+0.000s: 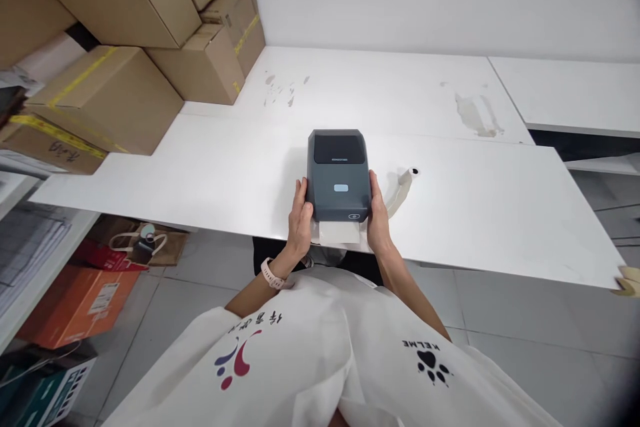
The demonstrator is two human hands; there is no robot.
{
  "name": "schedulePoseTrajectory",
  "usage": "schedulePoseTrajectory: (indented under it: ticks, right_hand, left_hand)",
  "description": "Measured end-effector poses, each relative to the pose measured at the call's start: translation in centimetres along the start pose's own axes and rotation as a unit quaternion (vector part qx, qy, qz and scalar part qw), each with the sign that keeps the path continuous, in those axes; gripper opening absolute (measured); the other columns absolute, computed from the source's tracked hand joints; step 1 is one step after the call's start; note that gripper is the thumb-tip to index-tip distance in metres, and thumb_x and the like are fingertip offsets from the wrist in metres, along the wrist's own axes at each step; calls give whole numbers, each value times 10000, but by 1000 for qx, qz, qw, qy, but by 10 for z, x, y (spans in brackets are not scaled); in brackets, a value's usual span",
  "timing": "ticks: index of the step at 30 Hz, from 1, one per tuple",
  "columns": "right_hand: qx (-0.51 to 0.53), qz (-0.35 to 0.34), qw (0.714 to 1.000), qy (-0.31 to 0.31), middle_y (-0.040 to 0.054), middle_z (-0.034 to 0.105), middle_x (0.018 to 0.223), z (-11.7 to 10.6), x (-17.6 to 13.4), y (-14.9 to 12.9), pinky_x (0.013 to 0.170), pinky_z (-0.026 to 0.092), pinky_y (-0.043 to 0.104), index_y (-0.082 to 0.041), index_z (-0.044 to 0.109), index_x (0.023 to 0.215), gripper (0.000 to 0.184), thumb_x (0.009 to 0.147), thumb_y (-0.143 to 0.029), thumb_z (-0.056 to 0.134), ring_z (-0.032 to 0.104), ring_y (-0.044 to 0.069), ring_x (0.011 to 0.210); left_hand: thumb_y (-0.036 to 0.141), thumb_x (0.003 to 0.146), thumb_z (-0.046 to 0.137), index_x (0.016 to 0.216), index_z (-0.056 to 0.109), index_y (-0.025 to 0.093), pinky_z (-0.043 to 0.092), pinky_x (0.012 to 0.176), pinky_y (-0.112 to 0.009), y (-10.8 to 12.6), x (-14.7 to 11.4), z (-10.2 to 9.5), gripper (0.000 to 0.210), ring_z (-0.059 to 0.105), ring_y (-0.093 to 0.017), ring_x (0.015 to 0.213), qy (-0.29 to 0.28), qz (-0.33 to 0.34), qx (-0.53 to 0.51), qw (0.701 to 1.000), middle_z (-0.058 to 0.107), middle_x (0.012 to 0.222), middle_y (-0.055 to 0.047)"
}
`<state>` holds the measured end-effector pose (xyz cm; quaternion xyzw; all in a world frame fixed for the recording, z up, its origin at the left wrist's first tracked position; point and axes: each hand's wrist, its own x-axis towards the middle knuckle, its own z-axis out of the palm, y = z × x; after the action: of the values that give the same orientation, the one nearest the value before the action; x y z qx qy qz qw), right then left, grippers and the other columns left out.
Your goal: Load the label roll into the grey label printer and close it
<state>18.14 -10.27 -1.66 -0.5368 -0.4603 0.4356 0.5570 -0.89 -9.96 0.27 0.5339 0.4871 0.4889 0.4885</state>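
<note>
Between my two hands is a dark grey label printer [340, 177] with a black window at its far end and a light blue button on top. A blank white label [339, 232] sticks out of its near end. My left hand [301, 220] presses against the printer's left side, thumb along its edge. On the opposite side, my right hand [379, 213] grips the right edge. To the right of the printer, a small paper roll [413, 173] lies on the table with a loose strip curling toward my right hand. The undersides of both hands are hidden.
A white table [500, 213] stretches before me, with worn stains near the wall. Cardboard boxes [110, 97] are stacked at the back left. Below on the left are an orange box [80, 303] and a paper bag [173, 247] on the tiled floor. The table's near edge is against me.
</note>
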Motion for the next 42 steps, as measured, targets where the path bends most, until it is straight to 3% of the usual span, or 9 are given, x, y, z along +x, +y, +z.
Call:
schedulePoseTrajectory:
  ticks: [6,11,16,24,28,31,34,38,42]
  right_hand:
    - [17,-44,999,-5,-132,304,1754,-7,14,-14,1388,146,490,-462,337,1650,720,1009,-788,297,177,213,1674]
    - [-53,-157,986,4,-132,257,1767,-6,69,-62,1385,105,495,-478,313,1645,802,951,-880,280,133,266,1682]
    - [-107,-192,975,18,-70,214,1785,3,141,-101,1375,32,519,-404,253,1665,865,948,-883,317,57,281,1690]
    - [-216,-301,928,27,32,462,1656,0,173,-123,1307,311,583,-363,403,1580,683,979,-614,612,260,339,1639]
    - [-419,-249,854,-182,115,707,1361,7,146,-122,1061,543,567,-271,555,1428,509,942,-366,672,660,370,1293]
    - [-558,-129,750,-332,187,680,1414,21,139,-108,998,556,538,-205,425,1560,746,878,-299,715,668,412,1279]
    - [-617,-78,694,-363,248,567,1554,38,147,-90,1082,489,579,-181,177,1694,1005,869,-328,732,593,470,1375]
    - [-598,-66,692,-399,219,510,1620,45,162,-81,1093,492,576,-219,38,1724,1198,792,-302,785,603,465,1365]
    - [-457,-102,765,-443,121,465,1674,12,161,-103,1135,503,514,-288,267,1681,1104,731,-351,826,563,392,1427]
  left_hand:
    - [675,1037,370,1626,413,360,174,1384,-435,16,17,-5,669,181,-245,1678,-4,52,-24,998,297,1777,35]
    - [703,1001,451,1596,438,372,251,1356,-469,48,76,-10,681,327,-291,1631,-14,133,-68,989,427,1716,23]
    - [495,918,687,1596,413,317,295,1324,-500,32,114,-12,753,304,-318,1639,-5,45,23,999,374,1744,-58]
    - [184,786,632,1587,444,213,442,1221,-518,-1,110,-3,823,519,-371,1496,-38,-51,144,988,576,1596,-119]
    - [144,756,588,1549,492,200,497,1170,-447,2,112,2,800,594,-324,1425,-11,-53,178,983,633,1538,-97]
    - [158,775,561,1575,466,210,502,1166,-453,0,112,3,807,603,-320,1413,-7,-51,191,980,632,1541,-74]
    - [160,774,558,1595,454,184,480,1186,-487,-1,112,3,828,596,-356,1415,-12,-56,221,974,646,1522,-89]
    - [170,773,558,1616,432,191,483,1168,-529,3,112,2,852,604,-397,1389,-25,-61,238,969,651,1510,-102]
    - [179,783,542,1625,414,231,452,1201,-542,4,111,1,854,581,-384,1422,-31,-62,219,973,634,1537,-68]
